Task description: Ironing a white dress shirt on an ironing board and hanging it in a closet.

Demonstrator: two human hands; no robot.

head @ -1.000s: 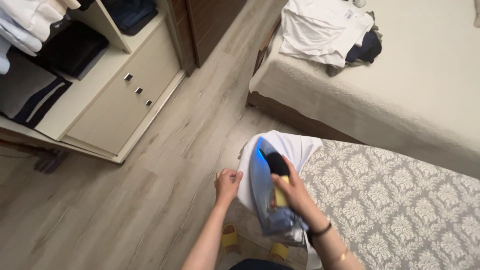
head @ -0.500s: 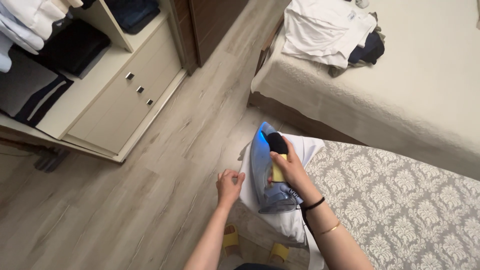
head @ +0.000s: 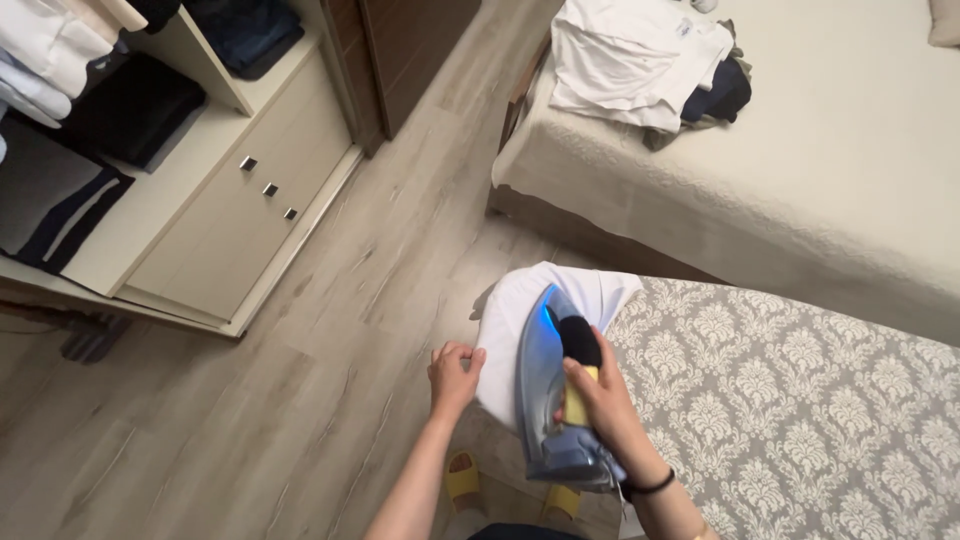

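Two hands in the head view, the only one. My right hand (head: 600, 400) is wrapped tight round the handle of the iron (head: 552, 400), fingers closed full. Iron sits flat on the white cloth (head: 520, 310), which is draped over the narrow end of the board (head: 790, 400). Iron's long axis runs away from me, tip forward and slightly left, blue light near the tip, heel close to my wrist. My left hand (head: 455, 372) is just left of the iron, fingers curled, pinching the cloth's hanging edge taut at the board's side. Cloth lies ahead of both hands; right hand is on top of it via the iron, left only at its edge. Bed (head: 850, 150) with folded clothes (head: 640, 55) beyond, wardrobe (head: 200, 170) far left, wood floor (head: 330, 330) below.
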